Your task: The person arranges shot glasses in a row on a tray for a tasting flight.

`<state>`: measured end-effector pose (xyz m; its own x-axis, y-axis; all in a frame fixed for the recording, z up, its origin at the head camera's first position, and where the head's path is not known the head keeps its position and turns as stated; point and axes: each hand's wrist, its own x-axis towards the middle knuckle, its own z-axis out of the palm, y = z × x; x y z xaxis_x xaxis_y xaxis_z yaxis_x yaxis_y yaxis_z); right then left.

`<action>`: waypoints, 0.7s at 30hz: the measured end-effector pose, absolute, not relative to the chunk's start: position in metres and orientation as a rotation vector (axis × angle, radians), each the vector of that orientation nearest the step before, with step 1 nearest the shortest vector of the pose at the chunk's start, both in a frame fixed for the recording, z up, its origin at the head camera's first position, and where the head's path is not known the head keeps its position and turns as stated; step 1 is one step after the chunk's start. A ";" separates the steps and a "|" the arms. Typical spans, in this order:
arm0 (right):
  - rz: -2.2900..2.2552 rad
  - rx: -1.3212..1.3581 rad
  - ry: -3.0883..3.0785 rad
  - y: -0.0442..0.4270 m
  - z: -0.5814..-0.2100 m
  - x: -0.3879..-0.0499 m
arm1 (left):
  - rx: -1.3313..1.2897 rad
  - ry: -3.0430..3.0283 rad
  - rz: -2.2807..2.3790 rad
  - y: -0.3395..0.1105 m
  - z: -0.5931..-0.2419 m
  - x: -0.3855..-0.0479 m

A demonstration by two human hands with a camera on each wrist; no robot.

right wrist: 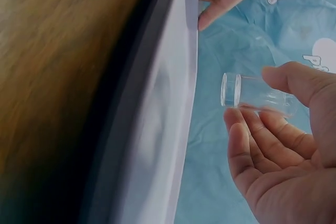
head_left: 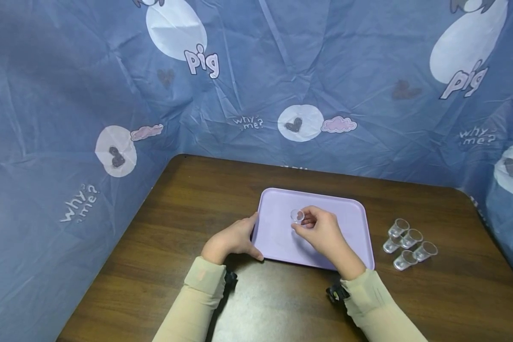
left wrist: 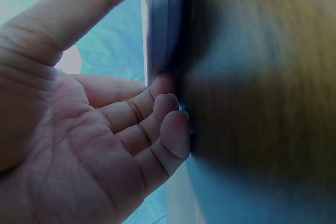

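Observation:
A small clear cup (head_left: 297, 216) is pinched between the thumb and fingers of my right hand (head_left: 322, 233), held over the purple tray (head_left: 278, 237). The right wrist view shows the cup (right wrist: 254, 93) upright relative to the tray (right wrist: 168, 129), its thick base apart from the surface, with the right hand's (right wrist: 289, 145) thumb on one side and fingers on the other. My left hand (head_left: 235, 237) touches the tray's left edge, thumb near the front left corner. In the left wrist view, the left hand's (left wrist: 100, 129) fingertips rest at the tray's rim (left wrist: 163, 24), fingers slightly bent.
Several clear cups (head_left: 410, 239) stand close together on the brown wooden table (head_left: 154, 237), right of the tray. A blue printed cloth (head_left: 239, 85) hangs behind the table and along its left side.

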<state>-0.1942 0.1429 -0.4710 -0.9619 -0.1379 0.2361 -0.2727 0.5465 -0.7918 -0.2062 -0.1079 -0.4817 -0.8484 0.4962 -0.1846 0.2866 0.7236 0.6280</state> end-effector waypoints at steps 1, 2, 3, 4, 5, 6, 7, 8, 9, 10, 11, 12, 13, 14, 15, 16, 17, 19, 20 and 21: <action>1.395 0.354 -2.633 0.141 -0.471 -0.195 | 0.608 2.589 0.863 -0.108 -0.481 -0.206; 1.403 0.356 -2.632 0.139 -0.472 -0.197 | 0.609 2.591 0.861 -0.108 -0.481 -0.206; 1.409 0.357 -2.632 0.136 -0.472 -0.198 | 0.609 2.592 0.862 -0.108 -0.481 -0.206; 1.412 0.360 -2.635 0.134 -0.473 -0.199 | 0.610 2.594 0.862 -0.108 -0.481 -0.206; 1.420 0.362 -2.636 0.131 -0.474 -0.200 | 0.609 2.596 0.860 -0.108 -0.481 -0.206; 1.426 0.361 -2.639 0.128 -0.474 -0.201 | 0.610 2.598 0.861 -0.108 -0.481 -0.206; 1.430 0.363 -2.644 0.125 -0.476 -0.202 | 0.612 2.599 0.860 -0.108 -0.481 -0.206; 1.435 0.368 -2.646 0.122 -0.477 -0.204 | 0.613 2.600 0.860 -0.108 -0.481 -0.206; 1.438 0.372 -2.652 0.119 -0.478 -0.205 | 0.613 2.600 0.863 -0.108 -0.481 -0.206; 1.442 0.377 -2.656 0.116 -0.479 -0.206 | 0.614 2.600 0.858 -0.108 -0.481 -0.206; 1.446 0.383 -2.658 0.113 -0.481 -0.207 | 0.618 2.600 0.856 -0.109 -0.481 -0.206; 1.446 0.390 -2.661 0.110 -0.482 -0.209 | 0.620 2.600 0.855 -0.109 -0.481 -0.206; 1.448 0.398 -2.661 0.107 -0.483 -0.210 | 0.625 2.601 0.854 -0.109 -0.481 -0.206; 1.451 0.407 -2.660 0.104 -0.484 -0.211 | 0.630 2.602 0.857 -0.109 -0.481 -0.206; 1.451 0.413 -2.660 0.102 -0.486 -0.212 | 0.634 2.604 0.860 -0.109 -0.481 -0.206; 1.452 0.416 -2.660 0.099 -0.486 -0.213 | 0.638 2.603 0.858 -0.109 -0.480 -0.206; 1.456 0.416 -2.660 0.097 -0.487 -0.214 | 0.642 2.605 0.860 -0.109 -0.481 -0.206; 1.460 0.410 -2.660 0.094 -0.489 -0.215 | 0.647 2.608 0.856 -0.109 -0.481 -0.207; 1.465 0.404 -2.663 0.092 -0.490 -0.215 | 0.648 2.608 0.854 -0.109 -0.481 -0.207; 1.466 0.399 -2.666 0.091 -0.491 -0.215 | 0.646 2.608 0.852 -0.109 -0.481 -0.207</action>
<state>-0.2149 0.0908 -0.4906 -0.9636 -0.1906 0.1876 -0.2605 0.5102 -0.8197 -0.2067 -0.1085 -0.4810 -0.8459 0.5091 -0.1590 0.3171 0.7197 0.6176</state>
